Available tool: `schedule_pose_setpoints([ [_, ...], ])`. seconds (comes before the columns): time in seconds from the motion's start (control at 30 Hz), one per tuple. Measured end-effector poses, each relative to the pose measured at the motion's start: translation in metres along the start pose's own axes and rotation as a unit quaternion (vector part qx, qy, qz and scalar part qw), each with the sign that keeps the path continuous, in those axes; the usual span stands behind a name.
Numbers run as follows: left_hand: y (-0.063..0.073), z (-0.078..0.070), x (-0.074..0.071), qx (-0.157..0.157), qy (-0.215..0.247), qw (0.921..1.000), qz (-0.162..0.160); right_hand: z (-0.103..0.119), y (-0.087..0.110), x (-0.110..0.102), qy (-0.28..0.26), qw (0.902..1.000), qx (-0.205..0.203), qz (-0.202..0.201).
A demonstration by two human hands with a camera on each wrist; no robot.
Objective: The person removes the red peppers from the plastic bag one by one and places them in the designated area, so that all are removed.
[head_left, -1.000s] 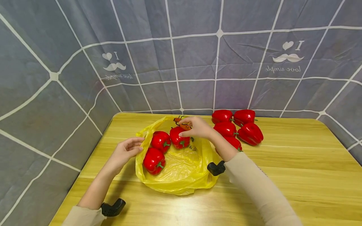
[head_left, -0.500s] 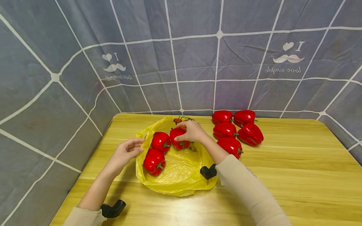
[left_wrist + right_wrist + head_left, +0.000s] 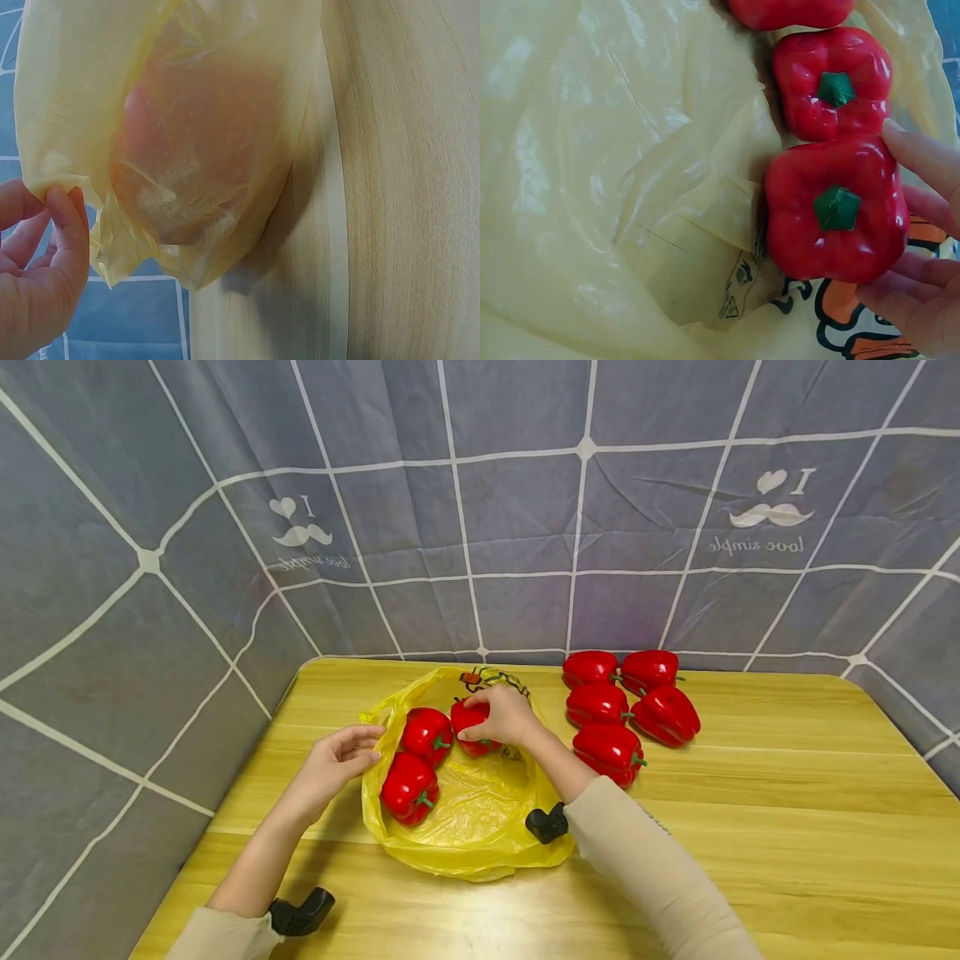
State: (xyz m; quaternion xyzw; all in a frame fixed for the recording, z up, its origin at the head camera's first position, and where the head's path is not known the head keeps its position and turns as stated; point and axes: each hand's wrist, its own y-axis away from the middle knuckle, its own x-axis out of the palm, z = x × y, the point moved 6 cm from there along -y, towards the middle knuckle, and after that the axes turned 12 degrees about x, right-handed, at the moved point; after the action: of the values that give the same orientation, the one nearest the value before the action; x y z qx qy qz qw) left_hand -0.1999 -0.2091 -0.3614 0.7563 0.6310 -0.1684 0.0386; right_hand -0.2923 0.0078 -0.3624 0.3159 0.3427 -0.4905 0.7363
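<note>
A yellow plastic bag lies with its mouth spread wide on the wooden table. My left hand pinches the bag's left rim between thumb and fingers, plain in the left wrist view. Inside the bag, my right hand grips a red bell pepper by its sides. In the right wrist view that pepper's green stem faces the camera, and it touches a second bell pepper. A third bell pepper rests nearer the front of the bag, against its left wall.
Several more red bell peppers lie grouped on the table to the right of the bag. Behind the table hangs a grey curtain with white lines. Black wrist-worn devices sit on both forearms.
My right hand has moved slightly left and down, its fingers now around the pepper at the back of the bag. The right forearm has shifted left, uncovering a pepper outside. The left hand stays put.
</note>
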Motion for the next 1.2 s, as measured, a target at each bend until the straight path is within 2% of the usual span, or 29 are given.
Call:
schedule_pose_setpoints([
  [0.5,-0.001,0.0,0.0,0.002,0.0,1.0,0.001,0.002,0.003,0.002,0.02,0.9997,-0.008,-0.008],
  [0.87,-0.001,0.0,0.0,0.0,0.002,1.0,0.0,0.001,0.008,-0.004,-0.007,0.9999,-0.011,-0.001],
  [1.2,-0.001,0.0,-0.001,-0.002,0.001,1.0,-0.004,0.003,0.017,-0.014,-0.026,0.9988,-0.041,-0.004],
])
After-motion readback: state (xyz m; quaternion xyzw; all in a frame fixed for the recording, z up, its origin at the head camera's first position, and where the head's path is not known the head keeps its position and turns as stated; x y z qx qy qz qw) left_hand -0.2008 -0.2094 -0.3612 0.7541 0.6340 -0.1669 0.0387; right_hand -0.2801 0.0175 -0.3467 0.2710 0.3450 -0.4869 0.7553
